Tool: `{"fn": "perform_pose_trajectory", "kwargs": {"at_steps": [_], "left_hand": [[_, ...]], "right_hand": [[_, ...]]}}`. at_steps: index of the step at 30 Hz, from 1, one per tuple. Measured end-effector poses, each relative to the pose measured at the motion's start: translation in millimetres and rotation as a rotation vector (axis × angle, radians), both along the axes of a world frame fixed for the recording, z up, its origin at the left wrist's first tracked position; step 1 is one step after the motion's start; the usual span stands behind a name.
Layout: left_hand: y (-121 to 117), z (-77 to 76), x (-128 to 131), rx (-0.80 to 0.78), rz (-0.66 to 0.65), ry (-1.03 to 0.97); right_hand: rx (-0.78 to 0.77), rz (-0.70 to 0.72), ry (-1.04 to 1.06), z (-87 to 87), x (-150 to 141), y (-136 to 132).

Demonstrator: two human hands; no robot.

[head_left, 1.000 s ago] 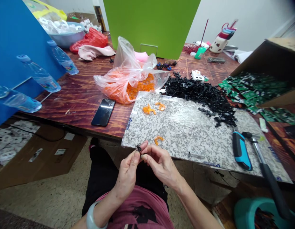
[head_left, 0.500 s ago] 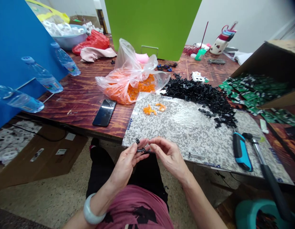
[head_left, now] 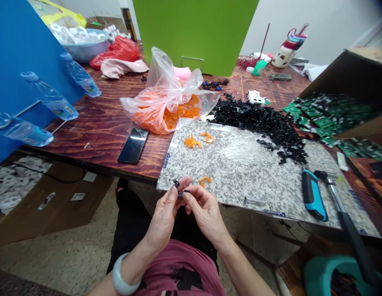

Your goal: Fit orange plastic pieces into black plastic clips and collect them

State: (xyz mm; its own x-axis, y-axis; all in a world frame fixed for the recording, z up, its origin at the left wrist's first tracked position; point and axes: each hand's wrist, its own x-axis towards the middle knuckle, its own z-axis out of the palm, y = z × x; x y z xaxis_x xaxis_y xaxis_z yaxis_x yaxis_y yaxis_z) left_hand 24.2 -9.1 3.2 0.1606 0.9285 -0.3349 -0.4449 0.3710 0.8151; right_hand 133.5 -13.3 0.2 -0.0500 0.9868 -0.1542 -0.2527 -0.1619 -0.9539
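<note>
Just in front of the near edge of a speckled grey board [head_left: 246,176], my left hand [head_left: 164,216] and my right hand [head_left: 201,211] meet. Both pinch a small black plastic part [head_left: 178,187] between their fingertips. A single orange plastic piece [head_left: 205,180] lies on the board right beyond my fingers. Further back on the board sit a few more orange pieces [head_left: 197,140]. A heap of black plastic parts [head_left: 259,123] spreads across the board's far right side. A clear bag of orange pieces [head_left: 168,107] lies on the wooden table [head_left: 98,119] behind the board.
A black phone [head_left: 133,144] lies left of the board. Water bottles [head_left: 52,98] stand along a blue panel at left. A blue-handled tool [head_left: 313,199] and a hammer [head_left: 342,213] rest at the board's right. Green circuit boards [head_left: 327,115] spill from a cardboard box. A teal bucket [head_left: 329,275] sits below.
My hands have drawn closer together around the black part, the right hand moving left and curling in. The orange piece behind my fingers shows again.
</note>
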Motion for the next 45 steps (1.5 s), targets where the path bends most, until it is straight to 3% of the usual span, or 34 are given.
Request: {"fn": "perform_pose_trajectory", "kwargs": {"at_steps": [7, 15, 30, 36, 45], "left_hand": [[-4.1, -6.6, -1.9, 0.051, -0.005, 0.102], [6.1, -1.8, -6.6, -0.036, -0.010, 0.026], [5.7, -0.8, -9.5, -0.068, -0.009, -0.059], [8.1, 3.3, -12.4, -0.015, 0.008, 0.057], [4.2, -5.1, -17.0, 0.135, 0.004, 0.169]], "right_hand": [[0.015, -0.005, -0.031, 3.5, -5.0, 0.8], [-0.041, 0.114, 0.013, -4.8, 6.5, 6.3], [-0.028, 0.048, -0.014, -5.3, 6.5, 1.8], [0.007, 0.052, -0.073, -2.2, 5.3, -1.9], [0.014, 0.034, -0.034, 0.1, -0.1, -6.8]]}}
